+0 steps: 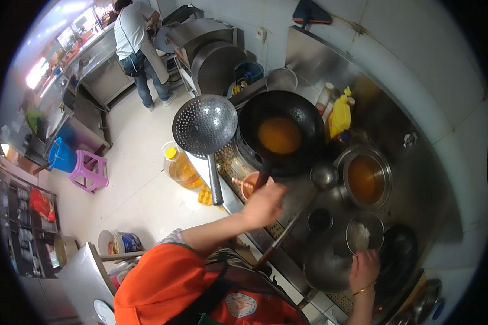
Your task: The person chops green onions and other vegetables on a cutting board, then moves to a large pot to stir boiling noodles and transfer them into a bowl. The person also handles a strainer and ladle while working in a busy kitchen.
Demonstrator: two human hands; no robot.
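Observation:
My left hand [264, 203] is curled at the handle of a black wok [309, 113], which holds orange-brown liquid and sits on the stove. With my right hand [363, 268] I pinch the near rim of a small round bowl [382, 233] with something whitish in it. A ladle [324, 176] lies between my hands, its long handle slanting toward me. Beyond the right hand stands a metal bowl [388, 178] of orange-brown liquid. A perforated metal strainer [205, 122] lies left of the wok, its handle toward me. A pinkish cup [250, 183] is partly behind my left hand.
Left of the stove, a jug of oil [183, 168] stands low down. Yellow [341, 115] and other bottles stand behind the wok. A second wok [329, 264] lies near my right hand. A co-worker [134, 40] stands farther off, past a purple stool [89, 170] and blue bucket [63, 156].

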